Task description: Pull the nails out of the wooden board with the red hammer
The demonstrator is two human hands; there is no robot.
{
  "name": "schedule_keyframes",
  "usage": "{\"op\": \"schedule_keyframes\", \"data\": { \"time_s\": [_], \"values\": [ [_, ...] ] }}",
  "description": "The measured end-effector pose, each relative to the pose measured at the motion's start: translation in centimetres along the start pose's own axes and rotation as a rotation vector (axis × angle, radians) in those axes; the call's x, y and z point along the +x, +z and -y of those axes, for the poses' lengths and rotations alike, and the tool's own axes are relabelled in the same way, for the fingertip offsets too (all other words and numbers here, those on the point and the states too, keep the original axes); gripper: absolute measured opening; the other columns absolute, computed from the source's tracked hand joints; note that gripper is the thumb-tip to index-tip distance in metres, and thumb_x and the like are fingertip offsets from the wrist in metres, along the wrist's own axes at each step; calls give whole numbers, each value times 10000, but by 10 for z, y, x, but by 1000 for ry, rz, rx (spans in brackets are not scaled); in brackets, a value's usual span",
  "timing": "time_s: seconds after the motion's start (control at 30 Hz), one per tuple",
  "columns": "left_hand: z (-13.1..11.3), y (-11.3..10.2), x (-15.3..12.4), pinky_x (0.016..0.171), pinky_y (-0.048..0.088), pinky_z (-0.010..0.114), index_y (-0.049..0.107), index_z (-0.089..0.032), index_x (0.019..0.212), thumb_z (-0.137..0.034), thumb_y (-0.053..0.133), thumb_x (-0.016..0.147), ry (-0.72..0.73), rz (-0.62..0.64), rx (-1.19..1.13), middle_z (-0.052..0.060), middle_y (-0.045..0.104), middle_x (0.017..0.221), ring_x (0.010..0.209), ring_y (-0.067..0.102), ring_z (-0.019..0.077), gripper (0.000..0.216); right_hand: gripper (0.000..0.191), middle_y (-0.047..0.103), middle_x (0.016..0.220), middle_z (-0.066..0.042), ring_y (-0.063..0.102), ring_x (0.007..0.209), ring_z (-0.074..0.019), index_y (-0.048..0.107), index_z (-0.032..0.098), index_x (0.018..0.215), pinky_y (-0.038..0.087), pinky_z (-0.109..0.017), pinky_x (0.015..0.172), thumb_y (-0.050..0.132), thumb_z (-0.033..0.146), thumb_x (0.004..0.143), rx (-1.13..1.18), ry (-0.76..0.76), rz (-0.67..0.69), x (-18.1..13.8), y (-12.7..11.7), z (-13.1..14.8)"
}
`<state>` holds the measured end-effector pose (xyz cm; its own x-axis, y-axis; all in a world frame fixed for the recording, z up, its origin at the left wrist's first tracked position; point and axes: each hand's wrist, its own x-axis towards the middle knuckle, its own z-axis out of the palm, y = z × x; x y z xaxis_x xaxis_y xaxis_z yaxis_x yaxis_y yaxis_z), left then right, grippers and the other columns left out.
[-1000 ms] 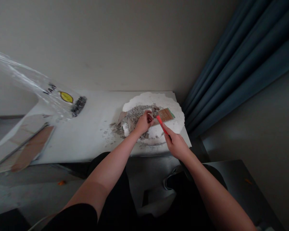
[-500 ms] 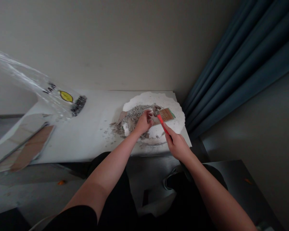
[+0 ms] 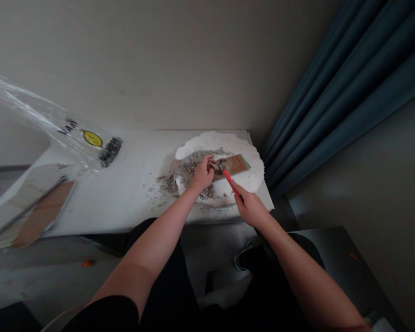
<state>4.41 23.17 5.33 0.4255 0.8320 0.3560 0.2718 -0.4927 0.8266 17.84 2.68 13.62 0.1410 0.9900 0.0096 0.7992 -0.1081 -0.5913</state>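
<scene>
My right hand (image 3: 251,207) is wrapped round the red handle of a hammer (image 3: 230,180). The dark hammer head rests low over a brown board (image 3: 235,164), among grey lumps (image 3: 221,162). Just left of the head is my left hand (image 3: 203,174), its fingers curved and a little apart; I see nothing gripped in them, though the fingertips are small and partly hidden. Under and beside that hand spreads a heap of grey crushed bits (image 3: 192,162). Board and heap lie on a white, ragged-edged round slab or sheet (image 3: 252,180).
A white table (image 3: 131,184) carries everything, with crumbs scattered left of the heap. On the left hangs a clear plastic bag (image 3: 79,138) with dark bits at its bottom, above a brown flat piece (image 3: 44,214). Blue curtains (image 3: 318,120) hang at the right.
The hammer head has come down slightly and left, onto the lumps on the board. My left hand has drawn a little back to the left. The whole view has shifted slightly.
</scene>
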Motion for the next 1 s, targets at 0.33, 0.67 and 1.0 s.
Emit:
{"op": "schedule_keyframes", "data": {
  "time_s": [0.33, 0.67, 1.0],
  "values": [
    [-4, -5, 2, 947, 534, 363, 574, -198, 1230, 12, 480, 776, -52, -35, -20, 61, 694, 1072, 918, 666, 191, 508, 621, 777, 1100, -159, 730, 917, -316, 402, 195, 1638, 521, -391, 806, 410, 225, 1018, -24, -2, 7, 0, 1, 3],
    [-9, -18, -2, 1048, 508, 413, 634, -149, 1220, -43, 467, 857, -18, 106, 338, 129, 683, 1192, 1114, 652, 258, 413, 588, 776, 1082, -136, 722, 929, -294, 483, 201, 1589, 545, -390, 843, 436, 250, 1006, 55, -28, -63, 9, 3, -4],
    [-15, -25, -18, 1203, 323, 535, 446, -183, 1540, -602, 665, 889, 112, 342, 741, 177, 444, 1604, 1488, 364, 374, 805, 615, 772, 1012, -142, 705, 788, -292, 428, 180, 1592, 533, -389, 735, 459, 270, 984, -94, 43, -293, 55, -17, -27]
  ]
}}
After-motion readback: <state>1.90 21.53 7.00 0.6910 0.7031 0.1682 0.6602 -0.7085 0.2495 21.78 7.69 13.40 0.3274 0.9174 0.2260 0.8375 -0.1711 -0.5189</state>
